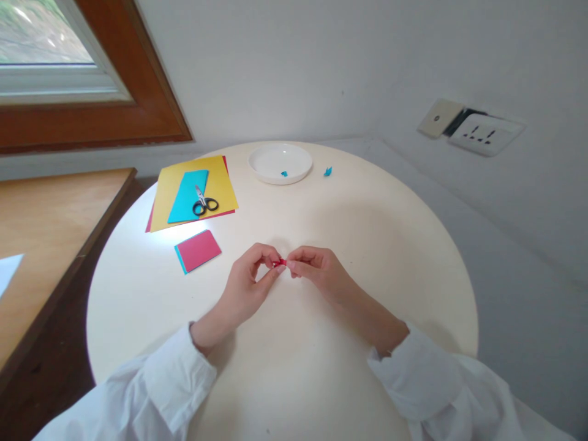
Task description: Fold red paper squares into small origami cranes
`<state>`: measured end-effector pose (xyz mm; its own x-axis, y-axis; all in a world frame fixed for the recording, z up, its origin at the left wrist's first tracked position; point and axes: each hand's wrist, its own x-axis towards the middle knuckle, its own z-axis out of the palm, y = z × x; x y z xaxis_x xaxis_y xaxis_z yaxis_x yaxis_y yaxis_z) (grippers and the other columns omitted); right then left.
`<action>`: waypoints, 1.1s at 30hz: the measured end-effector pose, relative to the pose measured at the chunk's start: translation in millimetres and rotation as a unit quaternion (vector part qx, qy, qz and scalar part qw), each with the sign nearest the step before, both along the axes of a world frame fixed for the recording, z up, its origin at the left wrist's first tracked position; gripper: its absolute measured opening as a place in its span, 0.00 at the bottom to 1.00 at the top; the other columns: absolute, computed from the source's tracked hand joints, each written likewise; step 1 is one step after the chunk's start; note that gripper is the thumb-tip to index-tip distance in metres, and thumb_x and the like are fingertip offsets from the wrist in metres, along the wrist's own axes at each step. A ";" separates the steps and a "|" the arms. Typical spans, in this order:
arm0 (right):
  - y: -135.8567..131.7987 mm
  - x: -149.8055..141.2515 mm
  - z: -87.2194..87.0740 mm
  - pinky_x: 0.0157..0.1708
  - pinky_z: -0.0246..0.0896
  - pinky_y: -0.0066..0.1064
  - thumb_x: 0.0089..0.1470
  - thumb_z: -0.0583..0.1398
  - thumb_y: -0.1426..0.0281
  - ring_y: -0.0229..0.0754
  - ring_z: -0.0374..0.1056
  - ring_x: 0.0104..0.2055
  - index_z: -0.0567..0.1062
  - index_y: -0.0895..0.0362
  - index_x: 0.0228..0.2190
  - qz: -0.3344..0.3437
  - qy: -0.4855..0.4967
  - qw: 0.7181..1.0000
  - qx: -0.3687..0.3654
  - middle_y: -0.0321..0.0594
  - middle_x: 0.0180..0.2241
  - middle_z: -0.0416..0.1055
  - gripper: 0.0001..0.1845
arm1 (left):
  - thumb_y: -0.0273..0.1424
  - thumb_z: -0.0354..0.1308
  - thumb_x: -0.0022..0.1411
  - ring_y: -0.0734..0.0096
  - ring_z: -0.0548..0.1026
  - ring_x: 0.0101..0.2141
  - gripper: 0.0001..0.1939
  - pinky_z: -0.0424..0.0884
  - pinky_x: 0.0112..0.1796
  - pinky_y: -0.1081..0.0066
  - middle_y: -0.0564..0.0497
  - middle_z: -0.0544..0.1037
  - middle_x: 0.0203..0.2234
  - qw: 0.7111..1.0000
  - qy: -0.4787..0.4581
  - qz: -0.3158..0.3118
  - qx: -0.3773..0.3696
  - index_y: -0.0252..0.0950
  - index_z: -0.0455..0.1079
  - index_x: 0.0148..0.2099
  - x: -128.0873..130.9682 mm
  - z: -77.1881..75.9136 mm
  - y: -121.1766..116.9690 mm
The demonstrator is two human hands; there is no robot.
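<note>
A small folded piece of red paper (281, 263) is pinched between my two hands, above the middle of the round table. My left hand (250, 278) grips its left side between thumb and fingers, which cover much of it. On the right end, the thumb and fingertips of my right hand (321, 272) are closed. Left of my hands lies a short stack of cut paper (199, 251), red on top with blue showing beneath. Two small blue folded paper pieces are farther off: one piece (284, 174) in the white dish, another piece (327, 172) on the table beside it.
The white dish (261, 176) stands at the far edge of the round table (298, 380). Scissors (202, 202) with black handles rest on blue paper (181, 205), over yellow sheets (225, 190) and red ones. A wooden table (59, 226) is at left; a wall socket (482, 133) is at right.
</note>
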<state>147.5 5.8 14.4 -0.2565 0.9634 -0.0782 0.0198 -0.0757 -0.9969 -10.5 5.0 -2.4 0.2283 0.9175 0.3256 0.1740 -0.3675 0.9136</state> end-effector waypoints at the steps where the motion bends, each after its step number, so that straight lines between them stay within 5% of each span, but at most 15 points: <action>1: 0.3 0.1 -0.8 0.28 0.54 0.27 0.42 0.60 0.69 0.33 0.58 0.25 0.70 0.58 0.19 0.002 0.001 1.000 0.001 0.31 0.19 0.64 0.06 | 0.26 0.56 0.56 0.73 0.68 0.29 0.03 0.66 0.32 0.71 0.52 0.69 0.26 1.000 -0.001 -0.002 0.000 0.36 0.64 0.31 0.2 0.4 -0.2; 33: 0.9 -1.8 -4.7 0.27 0.51 0.28 0.40 0.61 0.66 0.32 0.56 0.24 0.72 0.58 0.20 0.006 0.034 0.999 -0.015 0.31 0.20 0.64 0.07 | 0.25 0.55 0.57 0.70 0.70 0.31 0.03 0.68 0.34 0.68 0.50 0.71 0.28 0.998 0.014 -0.003 0.065 0.37 0.68 0.34 -1.7 -0.3 -1.9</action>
<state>145.7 6.7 9.6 -0.2732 0.9579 -0.0884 -0.0473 -0.1052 -0.9933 -12.2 3.1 -2.7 0.2451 0.8668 0.4343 0.1964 -0.4831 0.8533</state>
